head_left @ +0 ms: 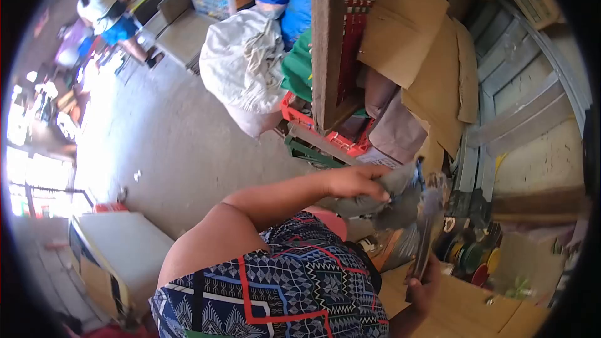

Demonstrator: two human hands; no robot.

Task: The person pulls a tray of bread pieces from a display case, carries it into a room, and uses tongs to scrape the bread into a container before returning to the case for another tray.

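Observation:
My left hand (358, 181) reaches out from a bare arm and is closed on the upper end of a grey piece of cloth (407, 197). The cloth hangs down as a narrow grey-blue strip to my right hand (426, 283), which grips its lower end just above a brown cardboard surface (463, 303). The cloth is stretched between the two hands. My patterned blue, red and white garment (282, 288) fills the bottom of the view.
A wooden post (328, 44) stands ahead, with a white sack (241, 62), red crates (325, 131), cardboard sheets (407, 31) and grey fabric around it. Round coloured items (472, 256) lie at right. A white box (119, 250) sits at left. A person (103, 6) is far back.

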